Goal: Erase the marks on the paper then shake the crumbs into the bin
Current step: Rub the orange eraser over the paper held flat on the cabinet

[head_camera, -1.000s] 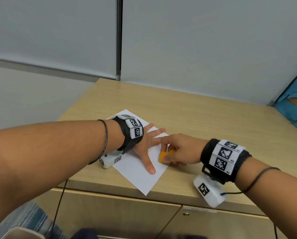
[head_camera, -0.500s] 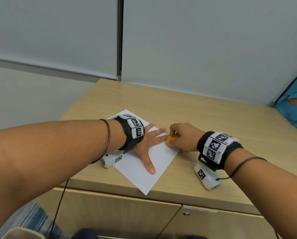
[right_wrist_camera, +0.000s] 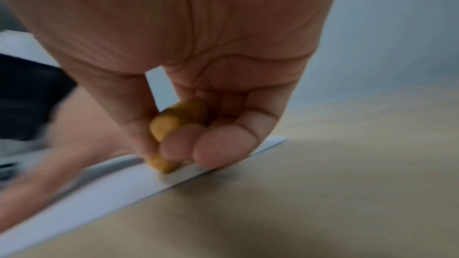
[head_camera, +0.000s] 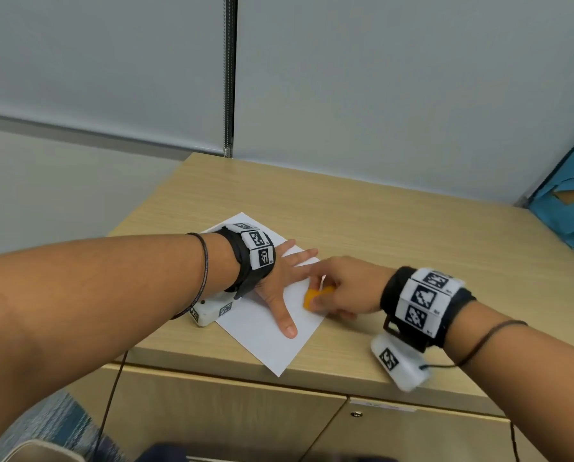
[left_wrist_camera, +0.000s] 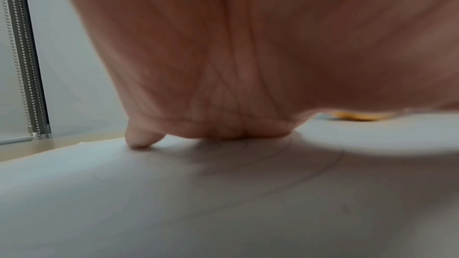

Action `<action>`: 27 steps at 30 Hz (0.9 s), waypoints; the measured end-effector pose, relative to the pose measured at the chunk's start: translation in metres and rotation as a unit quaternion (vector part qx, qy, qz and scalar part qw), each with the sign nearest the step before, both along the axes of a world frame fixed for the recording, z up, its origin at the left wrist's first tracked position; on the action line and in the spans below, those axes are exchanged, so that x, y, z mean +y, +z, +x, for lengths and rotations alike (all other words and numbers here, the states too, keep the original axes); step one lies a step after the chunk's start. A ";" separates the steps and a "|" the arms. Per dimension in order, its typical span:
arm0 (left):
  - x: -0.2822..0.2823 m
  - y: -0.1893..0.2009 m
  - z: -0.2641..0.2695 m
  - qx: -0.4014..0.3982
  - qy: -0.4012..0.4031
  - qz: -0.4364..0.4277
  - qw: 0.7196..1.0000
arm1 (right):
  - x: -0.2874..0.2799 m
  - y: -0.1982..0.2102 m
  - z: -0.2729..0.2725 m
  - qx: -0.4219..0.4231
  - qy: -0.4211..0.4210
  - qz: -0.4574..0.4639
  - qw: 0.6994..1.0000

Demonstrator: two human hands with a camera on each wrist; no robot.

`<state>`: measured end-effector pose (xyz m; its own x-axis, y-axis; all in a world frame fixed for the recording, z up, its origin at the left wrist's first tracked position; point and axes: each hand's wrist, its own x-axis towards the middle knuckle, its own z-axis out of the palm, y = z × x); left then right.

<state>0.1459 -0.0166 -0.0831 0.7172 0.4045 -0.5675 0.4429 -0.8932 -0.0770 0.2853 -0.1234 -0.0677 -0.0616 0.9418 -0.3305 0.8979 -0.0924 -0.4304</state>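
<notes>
A white sheet of paper (head_camera: 262,331) lies near the front edge of the wooden cabinet top (head_camera: 379,228). My left hand (head_camera: 280,278) lies flat on it with fingers spread, pressing it down. My right hand (head_camera: 339,288) pinches an orange eraser (head_camera: 315,296) between thumb and fingers, its tip touching the paper near the right edge. The right wrist view shows the eraser (right_wrist_camera: 168,125) in the fingertips, rubbing the paper (right_wrist_camera: 99,193) close to its edge. Faint pencil curves (left_wrist_camera: 310,170) show on the paper (left_wrist_camera: 174,203) under my left hand (left_wrist_camera: 248,56). No bin is in view.
Grey wall panels (head_camera: 379,95) stand behind the cabinet top. A blue object (head_camera: 572,208) sits at the far right. Cabinet doors (head_camera: 229,418) are below the front edge, with patterned carpet (head_camera: 52,425) at the lower left.
My right hand with the eraser went up along the paper's right edge, then came back down toward me. The left hand and the paper stayed in place.
</notes>
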 end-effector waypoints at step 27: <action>-0.007 0.007 -0.025 -0.007 -0.043 -0.020 0.999 | -0.002 -0.005 0.009 0.075 -0.094 -0.003 0.993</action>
<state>0.1208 -0.0240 -0.0759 0.7566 0.3175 -0.5717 0.3644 -0.9306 -0.0345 0.2946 -0.1259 -0.0731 0.0654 0.9397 -0.3357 0.7902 -0.2542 -0.5577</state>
